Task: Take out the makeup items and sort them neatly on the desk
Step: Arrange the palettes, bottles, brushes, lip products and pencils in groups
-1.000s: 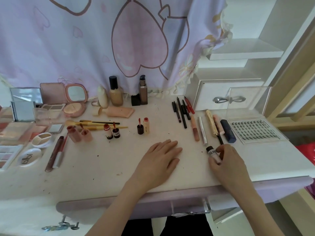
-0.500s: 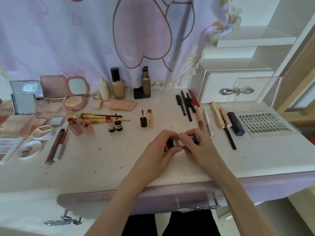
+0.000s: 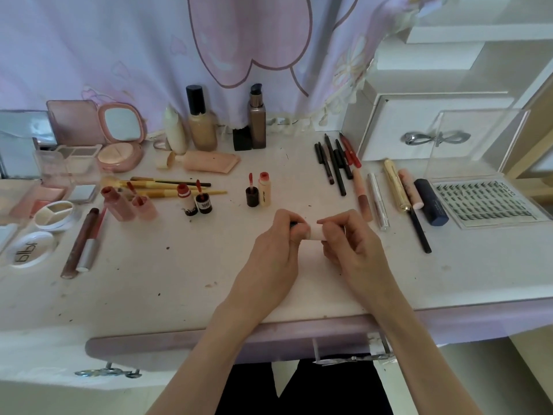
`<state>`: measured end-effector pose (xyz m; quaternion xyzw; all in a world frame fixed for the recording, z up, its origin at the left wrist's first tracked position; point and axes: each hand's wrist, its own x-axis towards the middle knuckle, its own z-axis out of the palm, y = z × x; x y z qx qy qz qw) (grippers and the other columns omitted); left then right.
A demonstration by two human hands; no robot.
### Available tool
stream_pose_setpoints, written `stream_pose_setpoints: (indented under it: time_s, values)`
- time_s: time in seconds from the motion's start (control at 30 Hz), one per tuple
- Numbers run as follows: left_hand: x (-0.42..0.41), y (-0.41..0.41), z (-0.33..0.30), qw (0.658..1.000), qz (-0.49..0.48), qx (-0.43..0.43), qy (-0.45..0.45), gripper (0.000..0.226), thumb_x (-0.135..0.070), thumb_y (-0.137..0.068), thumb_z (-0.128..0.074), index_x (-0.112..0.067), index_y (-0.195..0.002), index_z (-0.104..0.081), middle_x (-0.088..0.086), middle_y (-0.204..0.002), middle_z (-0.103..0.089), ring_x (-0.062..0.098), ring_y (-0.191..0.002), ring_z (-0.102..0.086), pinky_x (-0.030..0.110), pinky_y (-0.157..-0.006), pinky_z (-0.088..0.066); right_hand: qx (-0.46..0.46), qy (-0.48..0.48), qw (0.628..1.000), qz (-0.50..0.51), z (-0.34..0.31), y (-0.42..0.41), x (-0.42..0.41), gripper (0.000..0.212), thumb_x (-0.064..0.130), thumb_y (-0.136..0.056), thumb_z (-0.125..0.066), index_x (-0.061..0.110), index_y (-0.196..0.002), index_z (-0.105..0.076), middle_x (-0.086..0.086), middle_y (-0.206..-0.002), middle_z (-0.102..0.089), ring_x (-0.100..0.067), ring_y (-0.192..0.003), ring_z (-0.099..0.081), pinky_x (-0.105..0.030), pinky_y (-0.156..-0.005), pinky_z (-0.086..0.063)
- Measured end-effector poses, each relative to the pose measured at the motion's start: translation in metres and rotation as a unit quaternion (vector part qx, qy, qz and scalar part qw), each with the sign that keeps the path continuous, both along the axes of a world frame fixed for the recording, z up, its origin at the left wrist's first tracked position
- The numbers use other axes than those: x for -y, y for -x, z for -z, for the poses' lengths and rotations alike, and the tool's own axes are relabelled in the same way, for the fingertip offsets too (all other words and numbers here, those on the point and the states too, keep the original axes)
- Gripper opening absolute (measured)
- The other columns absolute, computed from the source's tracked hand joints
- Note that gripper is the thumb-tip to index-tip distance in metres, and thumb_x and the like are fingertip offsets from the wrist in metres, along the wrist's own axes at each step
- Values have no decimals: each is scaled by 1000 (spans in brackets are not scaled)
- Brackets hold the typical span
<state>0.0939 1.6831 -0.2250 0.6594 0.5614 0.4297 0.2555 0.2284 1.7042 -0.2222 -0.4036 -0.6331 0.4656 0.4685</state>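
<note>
Head view: both hands [image 3: 314,238] now pinch the small tube [image 3: 314,233], pulled slightly apart.

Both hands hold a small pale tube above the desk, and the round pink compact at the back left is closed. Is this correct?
Not entirely. The head view shows the round pink compact open, its mirror lid standing up. The rest holds: the left hand and the right hand both grip the small pale tube above the desk.

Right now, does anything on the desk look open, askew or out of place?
Yes. Three lip glosses stand uncapped mid-desk, their wands beside them. A beige tube lies on its side with its cap off. A black pencil juts nearer the edge than its neighbours.
</note>
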Motion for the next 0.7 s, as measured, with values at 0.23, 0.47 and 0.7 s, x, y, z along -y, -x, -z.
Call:
stream_pose_setpoints:
  time_s: [0.23,0.47,0.7]
  values:
    - [-5,5,0,997,-27,74,-13,35,-60,-83,-28,-34,-78,-51,-9,-56,-44,-2,-51,-44,10,-51,-36,-48,33,998,7,-1,-1,1,22,39,-77,-56,19,-87,-58,6,-58,-57,-9,-54,-52,-18,-52,-44]
    - [-2,10,2,996,13,90,-17,7,-28,-91,-51,-33,-88,-47,-14,-64,-52,1,-56,-45,13,-56,-38,-72,70,995,17,-1,-3,-1,29,42,-79,-54,13,-84,-58,5,-50,-50,-7,-44,-41,-16,-42,-34]
    - [-1,10,0,992,43,121,-3,26,-33,-83,-60,-34,-103,-45,-17,-73,-54,2,-63,-50,14,-61,-42,-104,81,991,6,0,-5,-3,21,34,-79,-58,15,-88,-61,6,-56,-51,-8,-50,-44,-17,-46,-37]
